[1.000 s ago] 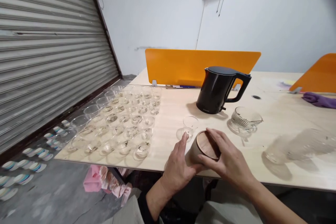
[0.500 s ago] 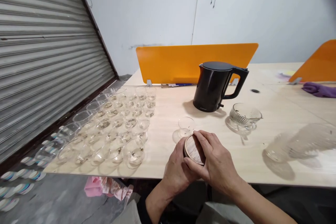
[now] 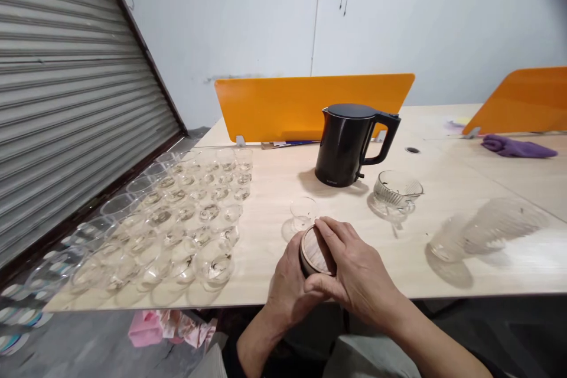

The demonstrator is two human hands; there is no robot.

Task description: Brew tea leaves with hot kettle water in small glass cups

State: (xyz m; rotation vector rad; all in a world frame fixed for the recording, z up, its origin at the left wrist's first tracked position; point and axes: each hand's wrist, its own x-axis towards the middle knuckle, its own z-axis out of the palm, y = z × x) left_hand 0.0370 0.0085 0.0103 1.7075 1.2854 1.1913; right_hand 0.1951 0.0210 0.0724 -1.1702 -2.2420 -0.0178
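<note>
Both hands are at a small dark-sided canister with a round wooden lid (image 3: pixel 317 251), held over the table's front edge. My left hand (image 3: pixel 287 280) wraps around its side from the left. From the right, my right hand (image 3: pixel 358 269) grips the lid, its fingers over the far rim and its thumb along the near rim. Most of the canister's body is hidden by the hands. Just behind them stands a small clear cup (image 3: pixel 303 208). Farther back is a black electric kettle (image 3: pixel 339 150), and right of it a ribbed glass cup (image 3: pixel 397 189) with dark bits in it.
Rows of clear cups (image 3: pixel 208 212) holding dark bits cover the table's left side. Stacked clear plastic cups (image 3: pixel 491 230) lie on their side at right. An orange divider (image 3: pixel 274 106) stands at the back, and a purple cloth (image 3: pixel 516 146) lies far right.
The view has swung slightly to the right, so everything sits farther left. More of the canister's dark side shows below the lid. Both hands keep their hold.
</note>
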